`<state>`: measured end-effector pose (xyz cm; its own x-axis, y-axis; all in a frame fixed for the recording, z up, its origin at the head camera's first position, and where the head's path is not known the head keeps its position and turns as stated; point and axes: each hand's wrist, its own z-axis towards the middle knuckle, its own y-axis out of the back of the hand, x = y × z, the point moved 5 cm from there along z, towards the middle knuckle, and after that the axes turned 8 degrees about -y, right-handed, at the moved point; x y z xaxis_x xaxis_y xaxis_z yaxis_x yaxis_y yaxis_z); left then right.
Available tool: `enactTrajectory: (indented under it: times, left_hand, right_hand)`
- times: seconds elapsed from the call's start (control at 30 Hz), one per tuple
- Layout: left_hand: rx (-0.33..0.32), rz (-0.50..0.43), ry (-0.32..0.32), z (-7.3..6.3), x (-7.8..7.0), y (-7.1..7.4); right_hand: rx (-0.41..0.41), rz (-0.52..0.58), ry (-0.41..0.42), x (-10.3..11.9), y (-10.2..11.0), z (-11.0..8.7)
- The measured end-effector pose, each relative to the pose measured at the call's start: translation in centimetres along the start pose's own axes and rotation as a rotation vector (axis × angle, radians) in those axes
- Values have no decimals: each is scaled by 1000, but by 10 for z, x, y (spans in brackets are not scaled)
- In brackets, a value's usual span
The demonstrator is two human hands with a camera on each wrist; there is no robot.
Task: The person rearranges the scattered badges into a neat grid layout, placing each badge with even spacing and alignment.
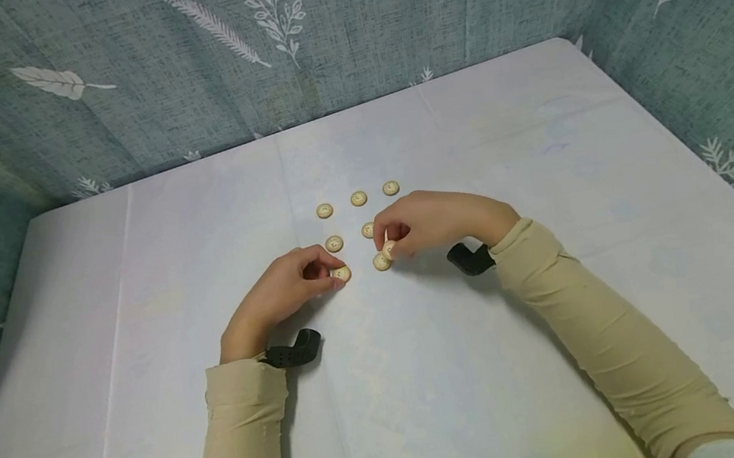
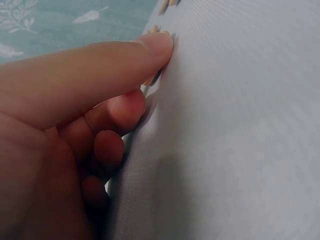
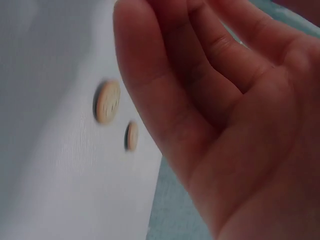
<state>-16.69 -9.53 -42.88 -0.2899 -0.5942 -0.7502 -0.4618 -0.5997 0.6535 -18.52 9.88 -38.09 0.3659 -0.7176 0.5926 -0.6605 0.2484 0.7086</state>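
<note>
Wooden-looking round buttons lie in rows on the white table. My left hand (image 1: 291,283) has its thumb and index finger at the edges of the near-left button (image 1: 343,274), pinching it at the table surface. Between the thumb and fingers of my right hand (image 1: 438,219) is another button (image 1: 389,249). That one overlaps a button (image 1: 382,262) lying on the table just left of it. Partly behind the right fingers sits a further button (image 1: 368,230). In the left wrist view the thumb (image 2: 157,45) mostly covers the button. The right wrist view hides the held button behind the fingers.
Three buttons form the far row, at left (image 1: 324,211), middle (image 1: 358,198) and right (image 1: 391,187). Another button (image 1: 334,244) lies just beyond the left fingertips. A patterned teal curtain (image 1: 363,21) borders the white table (image 1: 158,454). Black cameras are strapped at both wrists.
</note>
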Motion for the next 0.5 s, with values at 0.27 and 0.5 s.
enactTrajectory:
  times: [0.27,0.5]
  left_hand:
    - [2,-14,3,0,1,-1]
    - [4,-15,3,0,0,-1]
  right_hand:
    - [9,73,-84,-19,12,-4]
    - [-15,102,-99,-36,16,-5]
